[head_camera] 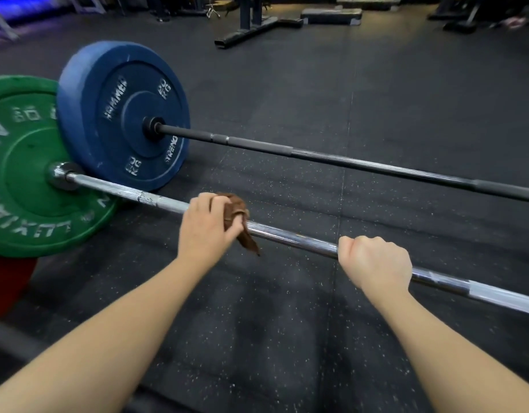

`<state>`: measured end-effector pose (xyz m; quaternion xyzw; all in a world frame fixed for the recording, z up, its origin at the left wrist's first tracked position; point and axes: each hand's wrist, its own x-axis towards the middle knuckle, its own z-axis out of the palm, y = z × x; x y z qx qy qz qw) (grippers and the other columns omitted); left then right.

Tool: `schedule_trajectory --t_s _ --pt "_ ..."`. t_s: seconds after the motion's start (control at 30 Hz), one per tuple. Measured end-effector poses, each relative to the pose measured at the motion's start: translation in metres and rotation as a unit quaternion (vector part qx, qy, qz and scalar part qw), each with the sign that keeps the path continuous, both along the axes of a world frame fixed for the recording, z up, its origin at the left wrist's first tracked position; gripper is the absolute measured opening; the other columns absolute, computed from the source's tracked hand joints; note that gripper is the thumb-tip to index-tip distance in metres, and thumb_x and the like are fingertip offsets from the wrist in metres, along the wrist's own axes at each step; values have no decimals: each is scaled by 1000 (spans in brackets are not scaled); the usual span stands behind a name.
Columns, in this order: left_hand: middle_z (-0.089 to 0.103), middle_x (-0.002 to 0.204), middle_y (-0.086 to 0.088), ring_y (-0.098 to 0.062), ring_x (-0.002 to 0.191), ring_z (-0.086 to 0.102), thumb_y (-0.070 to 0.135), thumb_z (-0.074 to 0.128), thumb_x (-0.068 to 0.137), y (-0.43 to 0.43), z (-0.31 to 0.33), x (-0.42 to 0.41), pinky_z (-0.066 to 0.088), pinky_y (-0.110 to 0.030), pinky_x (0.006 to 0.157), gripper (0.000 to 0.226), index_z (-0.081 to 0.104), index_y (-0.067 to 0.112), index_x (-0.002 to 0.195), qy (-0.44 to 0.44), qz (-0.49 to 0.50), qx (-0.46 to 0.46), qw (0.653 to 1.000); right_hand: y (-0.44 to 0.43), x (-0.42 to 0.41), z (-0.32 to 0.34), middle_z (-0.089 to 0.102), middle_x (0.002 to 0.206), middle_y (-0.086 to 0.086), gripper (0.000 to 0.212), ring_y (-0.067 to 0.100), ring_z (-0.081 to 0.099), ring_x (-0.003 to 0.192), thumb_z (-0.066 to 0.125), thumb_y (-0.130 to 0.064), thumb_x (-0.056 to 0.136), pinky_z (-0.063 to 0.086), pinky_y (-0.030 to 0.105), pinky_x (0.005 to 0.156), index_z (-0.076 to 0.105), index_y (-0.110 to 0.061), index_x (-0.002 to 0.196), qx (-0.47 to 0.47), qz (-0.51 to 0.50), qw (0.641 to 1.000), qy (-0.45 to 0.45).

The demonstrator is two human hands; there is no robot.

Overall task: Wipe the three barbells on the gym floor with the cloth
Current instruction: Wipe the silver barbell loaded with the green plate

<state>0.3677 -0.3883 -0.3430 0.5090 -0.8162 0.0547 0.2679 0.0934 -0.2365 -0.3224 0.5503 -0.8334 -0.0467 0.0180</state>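
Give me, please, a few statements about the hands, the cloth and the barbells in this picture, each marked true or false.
1. The left hand grips a crumpled brown cloth against the silver steel barbell shaft. True.
2. The right hand hovers clear of that shaft. False: it grips the silver shaft, to the right of the cloth.
3. The round blue rubber plate sits on the black barbell shaft. True.
4. The round green rubber plate shares the black shaft with the blue one. False: it is on the silver shaft.
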Motion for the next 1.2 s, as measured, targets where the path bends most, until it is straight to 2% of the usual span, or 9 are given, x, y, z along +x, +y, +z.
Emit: schedule_trajectory --t_s 0.07,0.17,0.33,0.5,0.6,0.83,0.93,1.13,1.2 --pt "53 108 -12 -32 93 51 42 63 89 -3 1 0 50 -47 79 38 60 9 107 3 28 3 1000 -1 0 -2 54 63 -3 31 20 38 51 19 -18 80 23 27 52 46 -19 64 -20 -21 999 -14" --pt "54 104 -11 -30 92 49 45 59 92 7 8 -20 46 -43 80 37 59 9 103 -5 64 -7 998 -2 -2 -5 57 65 -3 35 21 40 51 28 -22 92 23 27 52 51 -20 64 -31 -39 999 -20" --pt "55 106 -7 -27 95 49 46 56 90 46 4 -66 45 -41 85 36 58 12 102 -28 -34 -16 999 -2 -1 -4 53 63 -4 38 21 40 51 14 -22 81 23 27 51 49 -23 67 -31 -20 999 -13" --pt "54 103 -5 -26 91 51 47 57 87 41 3 -65 47 -39 79 37 60 13 102 -29 -53 -15 998 0 0 -3 50 62 -3 30 20 36 50 16 -20 82 21 28 51 41 -21 65 -21 -12 1000 -7" --pt "53 102 -8 -29 89 51 44 60 87 16 3 -29 45 -40 74 36 60 12 102 -14 -15 -21 1000 2 1 -1 46 61 -4 19 19 36 50 28 -13 84 24 27 51 34 -19 67 -5 0 1000 5" --pt "52 103 -14 -33 89 48 34 70 86 -19 5 21 45 -44 76 34 58 6 104 -2 65 -17 998 5 7 3 46 59 -4 20 20 35 50 44 -9 84 24 24 52 38 -16 67 12 -36 999 17" --pt "53 103 -14 -32 90 48 37 65 87 -14 5 10 46 -43 77 36 58 6 104 -17 74 -18 997 2 6 5 53 64 -3 23 24 46 57 39 -12 89 35 26 58 50 -17 69 -5 -67 998 -13" --pt "55 106 -7 -28 96 51 45 54 87 2 4 -11 47 -41 86 37 58 13 106 -30 -14 -22 999 -12 20 22 59 69 3 40 28 55 65 33 -31 97 41 32 64 58 -15 69 -35 -65 994 -78" --pt "56 108 -7 -28 97 51 46 52 86 12 1 -23 47 -41 88 38 59 14 106 -19 -30 -19 999 -34 39 28 56 72 4 37 33 56 74 33 -30 97 40 36 69 58 -15 74 -40 -46 992 -106"
